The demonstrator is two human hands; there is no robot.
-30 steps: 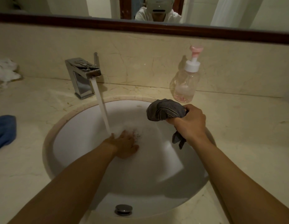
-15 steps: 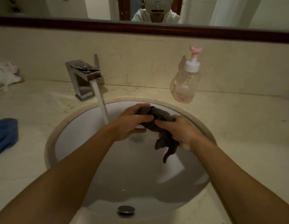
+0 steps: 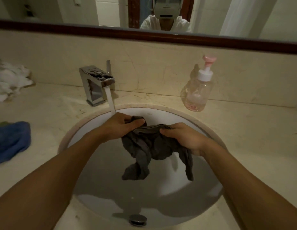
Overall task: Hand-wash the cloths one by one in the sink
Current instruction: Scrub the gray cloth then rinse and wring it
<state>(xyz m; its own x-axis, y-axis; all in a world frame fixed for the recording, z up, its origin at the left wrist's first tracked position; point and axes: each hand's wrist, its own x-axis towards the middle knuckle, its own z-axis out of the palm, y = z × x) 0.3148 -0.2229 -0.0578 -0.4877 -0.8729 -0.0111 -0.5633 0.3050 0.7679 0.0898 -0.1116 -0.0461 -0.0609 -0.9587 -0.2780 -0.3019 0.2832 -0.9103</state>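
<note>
A grey cloth is held over the sink, toward its 12 o'clock side, and is gripped along its upper edge by both hands. The left hand is clamped on one bunched corner and the right hand on the other, with fingers curled round the fabric. The rest is left hanging in twisted folds. Water is run from the tap at 11 o'clock, just behind the left hand. On the bench a soap bottle is stood at 1 o'clock, a blue cloth is laid at 9 o'clock and a white cloth is heaped at 10 o'clock.
</note>
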